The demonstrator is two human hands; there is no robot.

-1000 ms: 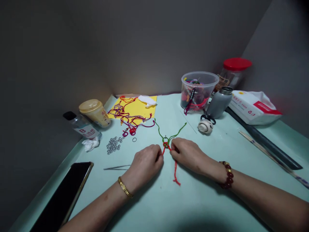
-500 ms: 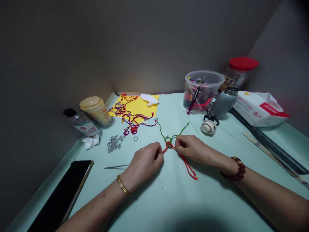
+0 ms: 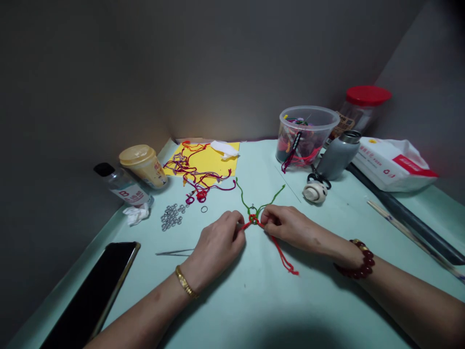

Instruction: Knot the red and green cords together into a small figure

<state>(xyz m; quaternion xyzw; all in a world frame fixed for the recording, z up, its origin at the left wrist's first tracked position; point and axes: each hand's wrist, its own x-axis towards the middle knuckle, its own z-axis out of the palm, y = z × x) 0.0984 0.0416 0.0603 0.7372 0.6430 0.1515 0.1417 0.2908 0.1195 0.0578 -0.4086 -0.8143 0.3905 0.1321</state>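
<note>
Between my hands lies a small knotted piece of red and green cord, with a little metal ring at its top. Two green cord ends spread away from me across the table. My left hand pinches a red cord on the left side of the knot. On the other side, my right hand is closed on a red cord close to the knot. Red cord ends trail from under the right fingers toward me. Tweezers lie partly behind my left hand.
Metal rings are piled at left, near a phone, bottle and cup. Tangled cords lie on yellow paper. At right stand a plastic tub, grey flask, tape measure-like white object and scissors.
The red cords beside the knot now run flatter and more sideways. My right hand has shifted slightly left and down, and the trailing red ends have slid a little toward me.
</note>
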